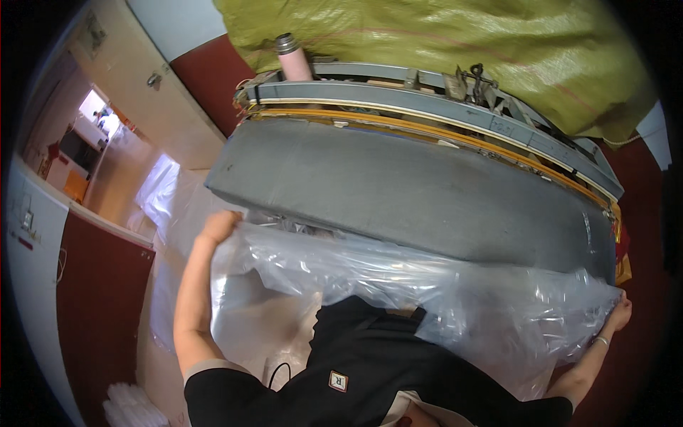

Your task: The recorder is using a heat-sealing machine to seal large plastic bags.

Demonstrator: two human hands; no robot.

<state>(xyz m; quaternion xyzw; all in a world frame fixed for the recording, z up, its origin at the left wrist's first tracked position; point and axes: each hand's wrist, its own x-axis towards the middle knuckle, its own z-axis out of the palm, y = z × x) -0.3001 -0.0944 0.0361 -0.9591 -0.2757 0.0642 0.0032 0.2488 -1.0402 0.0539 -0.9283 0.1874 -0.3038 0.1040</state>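
Note:
A wide sheet of clear plastic film [370, 263] stretches between my hands, along the near edge of a long grey padded machine bed [398, 185]. My left hand [223, 226] is closed on the film's left end, beside the bed's near left corner. Far to the right, my right hand [621, 313] grips the other end near the bed's right corner. The film hangs in shiny folds in front of my body, and part of it lies against my dark shirt.
Behind the bed runs a grey metal frame [427, 89] with orange strips and a clamp. A pink bottle [294, 60] stands at its left end. Green sheeting [455, 43] hangs behind. An open door [153, 85] leads to a hallway at left. Bundled plastic [131, 406] lies lower left.

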